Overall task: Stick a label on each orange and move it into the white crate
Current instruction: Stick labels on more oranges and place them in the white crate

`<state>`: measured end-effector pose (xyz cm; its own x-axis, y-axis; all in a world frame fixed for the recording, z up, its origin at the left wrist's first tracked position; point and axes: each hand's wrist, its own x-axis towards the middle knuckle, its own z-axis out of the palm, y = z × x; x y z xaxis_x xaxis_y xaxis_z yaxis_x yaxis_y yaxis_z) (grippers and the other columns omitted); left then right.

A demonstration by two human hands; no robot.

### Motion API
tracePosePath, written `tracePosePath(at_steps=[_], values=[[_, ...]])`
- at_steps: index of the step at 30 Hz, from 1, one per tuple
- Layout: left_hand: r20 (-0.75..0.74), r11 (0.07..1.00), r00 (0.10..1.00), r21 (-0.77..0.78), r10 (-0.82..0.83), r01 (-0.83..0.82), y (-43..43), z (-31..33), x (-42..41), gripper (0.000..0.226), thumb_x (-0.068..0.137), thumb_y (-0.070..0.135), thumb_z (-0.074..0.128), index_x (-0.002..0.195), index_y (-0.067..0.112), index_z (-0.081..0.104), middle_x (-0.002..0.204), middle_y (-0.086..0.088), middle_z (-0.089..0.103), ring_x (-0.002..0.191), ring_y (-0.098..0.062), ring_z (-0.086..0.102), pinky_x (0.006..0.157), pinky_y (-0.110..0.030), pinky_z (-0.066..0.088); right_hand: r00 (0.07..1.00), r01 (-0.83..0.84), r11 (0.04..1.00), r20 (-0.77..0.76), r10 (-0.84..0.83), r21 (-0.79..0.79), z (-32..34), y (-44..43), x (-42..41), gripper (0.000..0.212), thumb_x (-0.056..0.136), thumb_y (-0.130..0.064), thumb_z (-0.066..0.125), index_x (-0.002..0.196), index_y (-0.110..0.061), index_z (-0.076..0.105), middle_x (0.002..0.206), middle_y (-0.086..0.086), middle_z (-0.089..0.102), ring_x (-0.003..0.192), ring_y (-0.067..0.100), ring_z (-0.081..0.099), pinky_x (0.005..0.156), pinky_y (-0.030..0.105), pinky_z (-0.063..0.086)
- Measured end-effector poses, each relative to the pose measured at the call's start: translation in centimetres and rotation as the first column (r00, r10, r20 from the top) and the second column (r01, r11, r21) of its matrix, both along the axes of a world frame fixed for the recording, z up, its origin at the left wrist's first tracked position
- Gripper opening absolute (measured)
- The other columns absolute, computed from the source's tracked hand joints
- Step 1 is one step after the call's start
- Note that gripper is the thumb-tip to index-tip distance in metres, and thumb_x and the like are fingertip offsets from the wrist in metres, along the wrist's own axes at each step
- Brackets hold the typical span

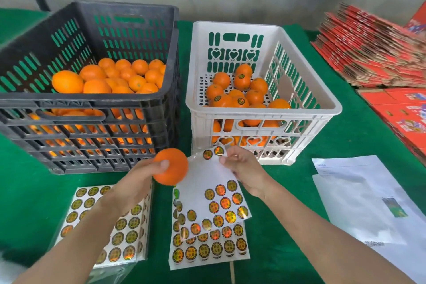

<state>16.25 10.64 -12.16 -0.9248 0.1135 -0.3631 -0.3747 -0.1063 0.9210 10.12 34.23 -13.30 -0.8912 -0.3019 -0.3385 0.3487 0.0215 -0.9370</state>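
Oranges (242, 78) with labels part-fill the white crate (230, 25) at right, many more wait in the black crate (92, 99) at left, my left grip (136, 187) curls round one bare orange (171, 167), and my right grip (242, 168) pinches a label (218, 151) on the sheet (202, 182) beside it.

I have both bare forearms reaching in from the lower edge, angled toward each other. My left hand (138, 183) cups a round orange fruit (171, 169), thumb across its front. My right hand (245, 169) is raised, its fingers (224, 159) pinching the top of a white sheet of round gold labels (205, 177).
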Motion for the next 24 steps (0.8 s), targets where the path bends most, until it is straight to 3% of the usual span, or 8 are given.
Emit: tracePosePath(at_steps=[3, 7, 13, 15, 17, 19, 22, 24], values=[[0.136, 0.956, 0.983, 0.253, 0.119, -0.151, 0.0, -1.4, 0.2, 0.12, 0.015, 0.066, 0.086, 0.122, 0.022, 0.056, 0.119, -0.006, 0.066, 0.111, -0.021, 0.059, 0.104, -0.043, 0.031, 0.985, 0.089, 0.963, 0.169, -0.046, -0.253, -0.3, 1.3, 0.0, 0.01, 0.091, -0.002, 0.052, 0.097, -0.007, 0.058, 0.102, 0.018, 0.064, 0.086, 0.028, 0.061, 0.083, 0.041, 0.051], [0.326, 0.903, 0.945, 0.404, 0.004, -0.143, 2.3, -3.6, 1.1, 0.14, 0.016, 0.062, 0.088, 0.14, 0.019, 0.041, 0.135, -0.018, 0.053, 0.123, -0.036, 0.049, 0.104, -0.054, 0.028, 0.955, 0.137, 0.874, 0.298, 0.01, -0.467, -1.0, 2.4, 0.4, 0.033, 0.087, -0.014, 0.052, 0.118, -0.004, 0.057, 0.115, 0.015, 0.064, 0.099, 0.027, 0.063, 0.09, 0.041, 0.051], [0.36, 0.753, 0.921, 0.645, -0.151, -0.129, 5.9, -3.7, 1.3, 0.118, 0.032, 0.058, 0.09, 0.132, 0.008, 0.053, 0.126, -0.02, 0.05, 0.114, -0.036, 0.046, 0.105, -0.056, 0.03, 0.94, 0.197, 0.83, 0.341, -0.009, -0.521, -2.5, 2.3, 0.6, 0.045, 0.083, -0.015, 0.057, 0.127, -0.005, 0.053, 0.125, 0.016, 0.06, 0.117, 0.028, 0.056, 0.106, 0.043, 0.039], [0.284, 0.714, 0.943, 0.696, -0.173, -0.079, 6.0, -2.8, 1.0, 0.101, 0.039, 0.061, 0.088, 0.123, 0.009, 0.063, 0.129, -0.02, 0.048, 0.116, -0.035, 0.045, 0.105, -0.056, 0.032, 0.945, 0.197, 0.823, 0.327, -0.015, -0.533, -2.6, 2.0, 0.6, 0.03, 0.084, -0.008, 0.055, 0.113, -0.004, 0.06, 0.109, 0.015, 0.068, 0.101, 0.024, 0.066, 0.089, 0.035, 0.053], [0.139, 0.606, 0.955, 0.794, -0.263, 0.052, 5.9, -1.7, 0.7, 0.085, 0.064, 0.061, 0.077, 0.127, 0.006, 0.06, 0.13, -0.018, 0.053, 0.118, -0.032, 0.051, 0.1, -0.048, 0.039, 0.951, 0.22, 0.864, 0.297, -0.086, -0.454, -2.5, 1.9, 0.6, 0.013, 0.089, -0.003, 0.051, 0.097, -0.007, 0.061, 0.092, 0.011, 0.072, 0.081, 0.019, 0.07, 0.068, 0.03, 0.058], [0.05, 0.521, 0.965, 0.848, -0.258, 0.095, 5.8, -1.1, 0.5, 0.078, 0.079, 0.056, 0.067, 0.132, 0.001, 0.053, 0.131, -0.019, 0.056, 0.122, -0.031, 0.054, 0.098, -0.043, 0.043, 0.96, 0.219, 0.917, 0.243, -0.141, -0.334, -2.2, 1.9, 0.6, 0.011, 0.093, -0.003, 0.05, 0.094, -0.009, 0.059, 0.09, 0.01, 0.072, 0.077, 0.02, 0.069, 0.066, 0.032, 0.057], [0.175, 0.783, 0.982, 0.619, -0.066, -0.058, 5.6, -1.5, 0.0, 0.098, 0.042, 0.053, 0.09, 0.124, 0.01, 0.062, 0.122, -0.018, 0.064, 0.11, -0.033, 0.063, 0.083, -0.045, 0.054, 0.98, 0.172, 0.985, 0.108, -0.168, -0.023, -1.7, 1.2, 0.9, 0.013, 0.093, -0.011, 0.056, 0.105, -0.012, 0.053, 0.102, 0.013, 0.067, 0.086, 0.022, 0.064, 0.084, 0.037, 0.052], [0.172, 0.822, 0.985, 0.562, -0.012, -0.088, 5.7, -1.9, 0.0, 0.113, 0.032, 0.054, 0.092, 0.13, 0.011, 0.053, 0.124, -0.019, 0.062, 0.109, -0.035, 0.063, 0.086, -0.046, 0.05, 0.966, 0.243, 0.931, -0.157, -0.206, 0.271, -1.3, 1.1, 1.8, 0.016, 0.091, -0.016, 0.06, 0.104, -0.021, 0.052, 0.102, 0.003, 0.062, 0.091, 0.017, 0.06, 0.087, 0.023, 0.05]])
